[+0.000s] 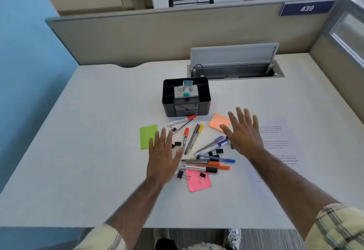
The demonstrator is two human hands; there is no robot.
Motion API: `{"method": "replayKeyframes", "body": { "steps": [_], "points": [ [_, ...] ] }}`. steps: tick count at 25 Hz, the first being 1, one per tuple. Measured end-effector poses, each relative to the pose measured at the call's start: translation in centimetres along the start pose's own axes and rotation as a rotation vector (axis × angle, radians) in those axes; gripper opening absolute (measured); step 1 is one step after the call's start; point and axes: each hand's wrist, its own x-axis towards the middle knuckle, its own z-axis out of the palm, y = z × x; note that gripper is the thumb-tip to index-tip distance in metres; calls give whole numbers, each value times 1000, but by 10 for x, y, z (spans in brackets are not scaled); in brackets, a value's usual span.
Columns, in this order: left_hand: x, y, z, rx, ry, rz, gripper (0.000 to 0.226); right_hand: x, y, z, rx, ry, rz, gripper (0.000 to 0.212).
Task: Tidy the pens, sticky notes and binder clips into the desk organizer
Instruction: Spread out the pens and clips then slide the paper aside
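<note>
lying loose on the white desk (88, 131), just in front of the black plastic desk organizer (204, 102), is all the stationery. the organizer stands upright with two small drawers facing the person; a small teal-and-white item (186, 93) sits on top, too blurred to name.

nearest the organizer's front are a white marker with a red cap (181, 120) and an orange sticky-note pad (217, 124), front-right. a green sticky-note pad (146, 136) lies front-left. further in front lie a red-capped black marker (184, 139), a grey pen (192, 139) beside a yellow-capped pen (200, 129), two purple markers (214, 144), a blue pen (216, 158), orange pens (214, 166) and a silver marker with a black cap (201, 169). farthest out is a pink sticky-note pad (199, 182) with a black binder clip (202, 175) on it; more black clips (218, 151) lie among the pens.

the left hand (163, 157) is spread flat, fingers straight, palm down, overlapping the green pad's edge and holding nothing. the right hand (244, 133) is likewise splayed and empty, its thumb over the orange pad. whether either touches the desk cannot be told.

printed sheets (275, 145) lie right of the organizer.
</note>
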Motion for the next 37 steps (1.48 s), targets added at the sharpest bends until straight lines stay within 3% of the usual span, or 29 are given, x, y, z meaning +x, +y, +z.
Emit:
{"method": "replayKeyframes", "body": {
  "steps": [8, 15, 37],
  "points": [
    [-28, 2, 36, 120, -129, -73, 96, -13, -15, 37, -11, -162, -58, 90],
    [-37, 21, 44, 94, -137, 43, 114, -19, -24, 65, -59, -106, -93, 80],
    [-38, -30, 24, 155, -176, 140, 108, -22, -74, 82, -16, -133, -210, 84]
  ]
}}
